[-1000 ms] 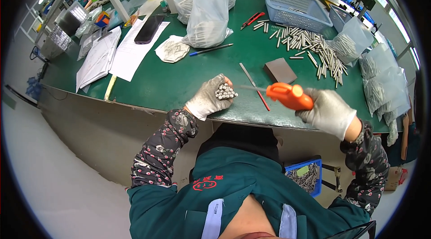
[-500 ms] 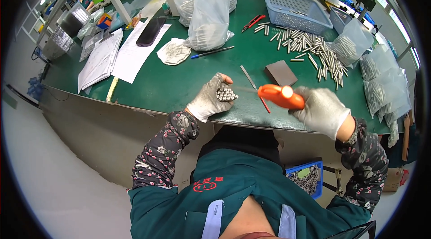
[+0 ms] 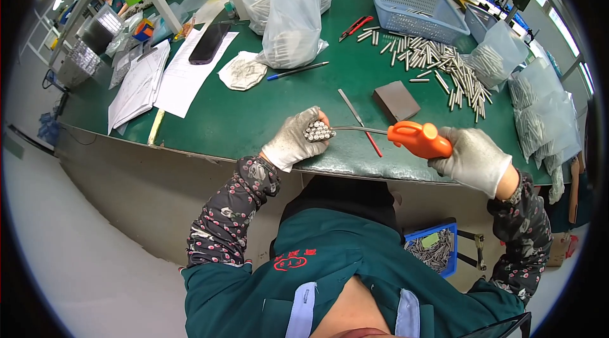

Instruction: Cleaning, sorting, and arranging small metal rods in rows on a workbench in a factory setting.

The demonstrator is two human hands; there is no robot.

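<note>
Green tabletop (image 3: 228,121) overhangs grey floor (image 3: 152,192), left grip (image 3: 292,139) clasping metal pins (image 3: 318,132), right grip (image 3: 472,156) holding an orange tool (image 3: 417,139).

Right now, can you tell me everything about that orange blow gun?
The orange blow gun has a shiny body that looks like plastic and a long, thin, slightly bent nozzle that looks like metal. The gloved right hand grips it above the green table, hiding most of the handle. The nozzle points left, its tip beside the metal pins in the gloved left hand; I can't tell whether it touches them.
</note>
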